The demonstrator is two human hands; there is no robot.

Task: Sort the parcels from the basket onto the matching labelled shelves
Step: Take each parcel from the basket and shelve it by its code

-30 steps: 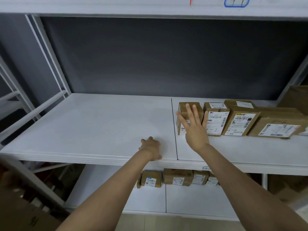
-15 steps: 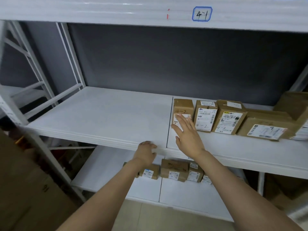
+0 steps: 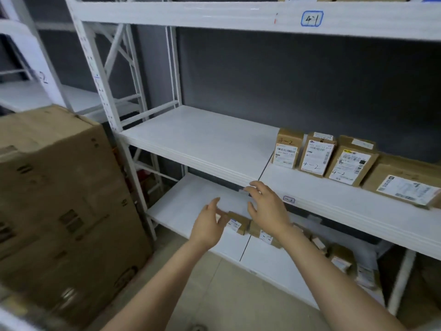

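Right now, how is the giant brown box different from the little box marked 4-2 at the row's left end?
The carton is far bigger than the parcel. The carton stands beside the rack; the parcel sits on the middle shelf. The parcel has a white label and handwritten 4-2; the carton shows only dark printed marks. Both are brown cardboard.

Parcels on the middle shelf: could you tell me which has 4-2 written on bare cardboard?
The leftmost parcel; the second parcel and third parcel carry 4-2 on their white labels.
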